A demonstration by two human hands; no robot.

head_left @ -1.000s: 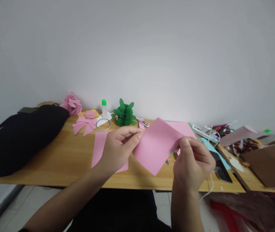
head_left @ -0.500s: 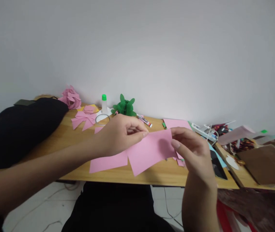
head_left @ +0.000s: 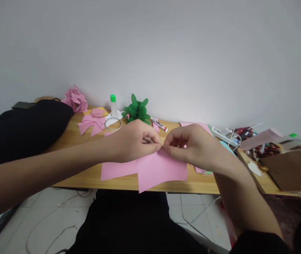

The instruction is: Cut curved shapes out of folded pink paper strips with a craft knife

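Observation:
A pink sheet of paper (head_left: 161,171) hangs from the fingertips of both hands near the table's front edge. My left hand (head_left: 140,141) pinches its top edge, thumb against fingers. Right beside it, fingertips nearly meeting, my right hand (head_left: 193,146) pinches the same edge. Behind and to the left, another piece of pink paper (head_left: 118,169) lies on the wooden table (head_left: 87,180). A green paper honeycomb piece with leaf shapes (head_left: 137,111) stands beyond my hands, and a glue tube (head_left: 159,124) lies to its right.
At the back left are a pink paper flower (head_left: 75,99), a pink paper bow (head_left: 92,123), a green-capped glue bottle (head_left: 113,106) and a metal ring (head_left: 112,124). Black fabric (head_left: 28,130) covers the left end. On the right sit a power strip (head_left: 224,136) and brown cardboard (head_left: 290,169).
My right hand has moved left from the sheet's right corner to the top edge, next to my left hand. The sheet now hangs down from the pinched spot. The view has tilted slightly.

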